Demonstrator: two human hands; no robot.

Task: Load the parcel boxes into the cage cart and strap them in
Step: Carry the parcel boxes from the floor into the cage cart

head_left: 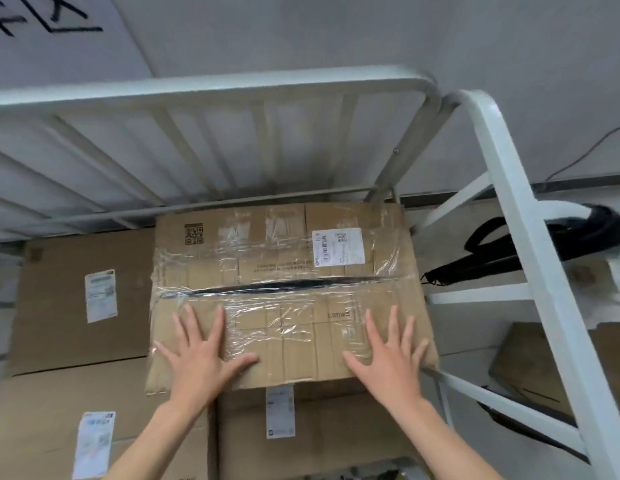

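A taped cardboard parcel box [284,258] with a white label and a split top seam lies on top of the stack inside the white cage cart [211,88]. My left hand [201,355] rests flat on its near left part, fingers spread. My right hand [388,355] rests flat on its near right part, also spread. Neither hand grips anything. Other brown parcel boxes sit beside and under it: one at the left [59,299], one below left [35,427], one below the middle [336,427]. A black strap [530,244] hangs over the cart's right side frame.
The cart's white right side frame [530,237] runs diagonally down the right of the view. Beyond it another cardboard box [530,358] lies on the floor. A grey wall stands behind the cart, with a cable [592,147] at the right.
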